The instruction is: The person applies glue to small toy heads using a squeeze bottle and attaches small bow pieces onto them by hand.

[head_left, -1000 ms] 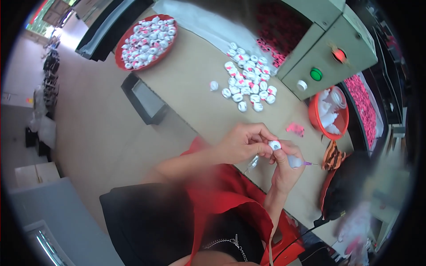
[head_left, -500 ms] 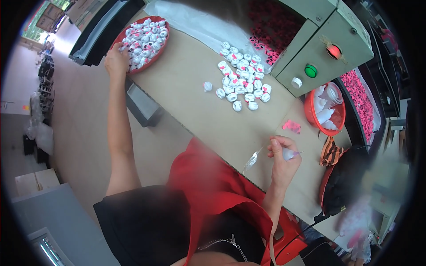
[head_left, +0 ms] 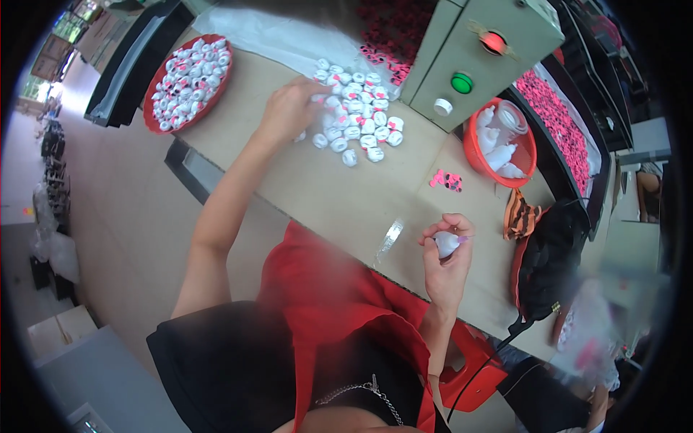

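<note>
My left hand (head_left: 290, 110) reaches over the left side of a loose pile of small white rounded pieces (head_left: 352, 133), many with pink bow-like parts. Its fingers are smeared by motion, and I cannot tell whether they hold a piece. My right hand (head_left: 447, 270) is wrapped round a small white squeeze bottle (head_left: 446, 244) with a thin purplish tip, held above the tabletop (head_left: 325, 195). Just beyond this hand lie a few flat pink and black pieces (head_left: 446, 180). A clear shiny strip (head_left: 390, 239) lies to its left.
At the far left, a red bowl (head_left: 225, 76) is heaped with similar white pieces. A grey-green machine (head_left: 426, 65) with a green button stands behind the pile. An orange-red basket (head_left: 530, 162) of white bottles, a striped cloth (head_left: 521, 216) and a black bag (head_left: 545, 260) line the right side.
My left hand has moved right from the red bowl to the loose pile. My right hand still grips the bottle, now turned a little. The whole view has shifted.
</note>
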Motion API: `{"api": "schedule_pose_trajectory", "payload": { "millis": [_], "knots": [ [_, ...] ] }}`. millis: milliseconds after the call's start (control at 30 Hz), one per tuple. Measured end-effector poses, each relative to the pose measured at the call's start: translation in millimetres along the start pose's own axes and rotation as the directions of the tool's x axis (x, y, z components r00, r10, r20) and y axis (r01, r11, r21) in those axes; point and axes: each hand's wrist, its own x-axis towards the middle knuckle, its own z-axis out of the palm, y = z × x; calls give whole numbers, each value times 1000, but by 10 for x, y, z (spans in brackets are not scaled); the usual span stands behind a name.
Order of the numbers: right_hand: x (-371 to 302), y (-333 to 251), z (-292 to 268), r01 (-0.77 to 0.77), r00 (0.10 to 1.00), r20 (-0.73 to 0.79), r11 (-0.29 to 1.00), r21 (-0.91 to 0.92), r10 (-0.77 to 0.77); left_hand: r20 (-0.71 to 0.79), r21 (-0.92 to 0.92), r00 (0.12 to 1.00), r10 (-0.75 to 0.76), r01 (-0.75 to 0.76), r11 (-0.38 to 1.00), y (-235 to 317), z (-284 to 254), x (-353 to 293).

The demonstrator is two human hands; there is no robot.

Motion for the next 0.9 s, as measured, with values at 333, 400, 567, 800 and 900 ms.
{"api": "schedule_pose_trajectory", "payload": {
  "millis": [333,400,567,800,900],
  "knots": [
    [-161,-271,-114,199,953,-240,979,48,-182,482,-876,874,-58,482,-15,1641,91,-619],
    [-259,-305,-178,272,918,-270,956,-109,-292,150,-948,989,16,139,286,1789,228,-685],
    [-349,-321,-210,462,819,-215,834,-300,-531,107,-953,994,28,95,286,1895,314,-738],
    [-258,-371,-220,537,780,-146,771,-343,-608,170,-952,985,-37,174,253,1906,248,-793],
    [-264,-388,-227,516,788,-166,783,-348,-593,162,-951,987,-19,161,264,1918,249,-776]
  ]
}}
